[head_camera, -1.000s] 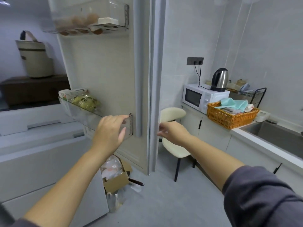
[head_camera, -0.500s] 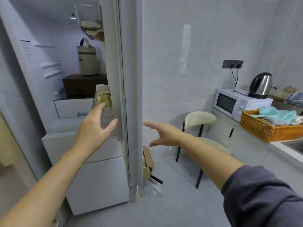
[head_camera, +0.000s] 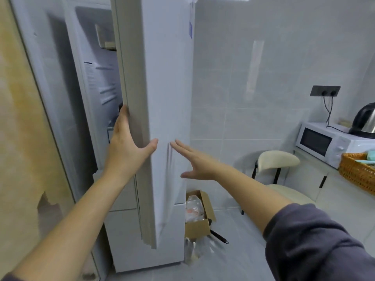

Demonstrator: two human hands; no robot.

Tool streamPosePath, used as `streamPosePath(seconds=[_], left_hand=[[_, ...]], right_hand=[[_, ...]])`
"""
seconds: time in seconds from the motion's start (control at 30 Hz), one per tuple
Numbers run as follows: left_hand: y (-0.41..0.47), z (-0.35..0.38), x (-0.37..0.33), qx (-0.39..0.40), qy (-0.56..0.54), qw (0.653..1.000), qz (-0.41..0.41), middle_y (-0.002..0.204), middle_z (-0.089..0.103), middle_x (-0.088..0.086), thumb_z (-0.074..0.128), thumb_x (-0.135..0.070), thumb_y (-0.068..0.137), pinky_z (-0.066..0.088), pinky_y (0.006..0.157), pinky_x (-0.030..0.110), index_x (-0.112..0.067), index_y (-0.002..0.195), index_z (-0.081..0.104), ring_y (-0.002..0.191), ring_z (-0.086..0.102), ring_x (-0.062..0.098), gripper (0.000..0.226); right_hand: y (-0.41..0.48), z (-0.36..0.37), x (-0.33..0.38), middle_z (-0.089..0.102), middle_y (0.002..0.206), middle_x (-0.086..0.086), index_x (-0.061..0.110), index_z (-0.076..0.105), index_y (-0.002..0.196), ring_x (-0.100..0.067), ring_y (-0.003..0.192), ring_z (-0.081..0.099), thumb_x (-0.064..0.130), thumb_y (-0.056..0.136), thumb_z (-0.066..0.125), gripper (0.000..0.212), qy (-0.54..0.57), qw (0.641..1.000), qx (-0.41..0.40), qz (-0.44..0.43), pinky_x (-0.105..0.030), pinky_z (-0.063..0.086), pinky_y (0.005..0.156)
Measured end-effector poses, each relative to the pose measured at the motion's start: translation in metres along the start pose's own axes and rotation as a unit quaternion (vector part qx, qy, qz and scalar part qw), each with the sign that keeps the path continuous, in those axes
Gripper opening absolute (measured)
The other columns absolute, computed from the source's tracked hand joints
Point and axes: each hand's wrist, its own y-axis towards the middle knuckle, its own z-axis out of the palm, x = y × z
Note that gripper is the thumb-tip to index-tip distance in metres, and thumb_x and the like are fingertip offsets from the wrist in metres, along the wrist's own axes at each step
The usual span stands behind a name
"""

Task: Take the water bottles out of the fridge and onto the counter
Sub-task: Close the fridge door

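The white fridge door [head_camera: 170, 88] stands nearly edge-on in the middle of the view, only a narrow gap left to the fridge interior [head_camera: 101, 78] on its left. My left hand [head_camera: 125, 147] lies flat against the door's inner edge, fingers straight and thumb spread. My right hand [head_camera: 194, 161] is open with straight fingers, just off or touching the door's outer face. No water bottle is visible. The counter [head_camera: 328, 171] runs along the right wall.
A white microwave [head_camera: 324, 141] with a kettle [head_camera: 365, 120] on it and a wicker basket [head_camera: 357, 171] sit on the counter. A cream chair [head_camera: 278, 161] stands before it. A cardboard box [head_camera: 198, 213] lies on the floor beside the fridge. A yellowish wall [head_camera: 24, 118] is at the left.
The fridge door has swung from wide open to nearly shut, both hands moving with it. The door shelves are no longer in sight.
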Motion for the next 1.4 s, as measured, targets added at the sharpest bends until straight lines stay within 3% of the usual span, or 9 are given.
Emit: streamPosePath(seconds=[0.07,0.2,0.3,0.47,0.63,0.77,1.07,1.23,1.4], left_hand=[[0.01,-0.016,0.021,0.012,-0.009,1.0,0.005,0.15,0.041,-0.01,0.074,-0.04,0.079,0.045,0.105,0.042,-0.04,0.152,0.01,0.133,0.045,0.016,0.096],[0.032,-0.049,0.065,0.03,-0.027,0.999,0.031,0.113,0.051,-0.046,0.071,-0.039,0.081,0.039,0.073,0.002,-0.058,0.143,0.012,0.096,0.052,-0.023,0.088],[0.048,-0.068,0.094,0.053,-0.026,0.998,0.032,0.104,0.04,-0.062,0.067,-0.039,0.083,0.034,0.071,0.004,-0.072,0.131,0.006,0.091,0.041,-0.038,0.084],[0.071,-0.076,0.142,0.061,-0.069,0.995,0.028,0.133,0.047,-0.026,0.06,-0.034,0.086,0.04,0.097,0.024,-0.049,0.146,0.021,0.121,0.045,-0.011,0.073],[0.075,-0.058,0.174,-0.022,-0.072,0.997,-0.031,0.16,0.017,0.0,0.043,-0.025,0.103,0.02,0.12,0.037,-0.018,0.157,0.004,0.146,0.02,0.012,0.067],[0.087,-0.049,0.195,-0.085,-0.123,0.987,-0.065,0.157,0.03,-0.005,0.039,-0.027,0.105,0.032,0.116,0.04,-0.025,0.156,0.013,0.142,0.034,0.012,0.057],[0.133,-0.041,0.241,-0.281,-0.1,0.941,-0.16,0.13,0.049,0.005,0.056,-0.022,0.099,0.04,0.075,0.004,-0.015,0.134,0.054,0.099,0.055,0.01,0.036],[0.163,-0.045,0.28,-0.274,-0.1,0.939,-0.179,0.126,0.06,0.01,0.058,-0.024,0.097,0.05,0.094,0.035,-0.014,0.131,0.057,0.111,0.06,0.027,0.036],[0.191,-0.048,0.313,-0.237,-0.113,0.946,-0.188,0.125,0.061,0.005,0.057,-0.027,0.098,0.051,0.099,0.039,-0.018,0.135,0.058,0.11,0.062,0.021,0.038]], right_hand=[[0.024,0.007,0.01,-0.012,0.162,0.024,0.055,-0.018,0.147,-0.014,0.151,0.013,0.033,0.089,0.071,0.109,-0.016,1.0,0.008,0.003,-0.034,0.033,0.113],[0.061,0.024,0.031,-0.018,0.153,0.035,0.061,-0.021,0.143,-0.009,0.152,0.009,0.033,0.091,0.067,0.106,-0.031,0.999,0.005,0.017,-0.044,0.042,0.11],[0.083,0.028,0.043,-0.015,0.157,0.032,0.059,-0.017,0.145,-0.008,0.152,0.007,0.032,0.093,0.065,0.101,-0.037,0.999,0.013,0.019,-0.044,0.042,0.111],[0.113,0.027,0.048,-0.006,0.163,0.024,0.053,-0.007,0.151,-0.01,0.152,0.009,0.034,0.094,0.061,0.091,-0.016,0.999,-0.007,0.049,-0.045,0.038,0.113],[0.14,0.032,0.044,-0.013,0.164,0.016,0.051,-0.009,0.152,-0.022,0.153,0.003,0.034,0.095,0.06,0.091,-0.038,0.996,-0.018,0.084,-0.048,0.032,0.116],[0.169,0.036,0.037,-0.025,0.162,0.01,0.05,-0.014,0.15,-0.033,0.152,-0.008,0.037,0.093,0.066,0.099,-0.082,0.989,-0.052,0.111,-0.063,0.026,0.115],[0.251,0.026,0.018,-0.041,0.155,-0.001,0.046,-0.025,0.148,-0.045,0.145,-0.024,0.044,0.075,0.083,0.131,-0.203,0.966,-0.132,0.09,-0.075,0.027,0.103],[0.291,0.039,0.012,-0.049,0.149,0.0,0.047,-0.033,0.143,-0.047,0.145,-0.023,0.045,0.072,0.084,0.137,-0.21,0.967,-0.117,0.084,-0.075,0.031,0.101],[0.322,0.055,0.01,-0.056,0.142,0.002,0.049,-0.037,0.139,-0.047,0.144,-0.027,0.043,0.073,0.084,0.138,-0.198,0.965,-0.136,0.105,-0.072,0.033,0.103]])
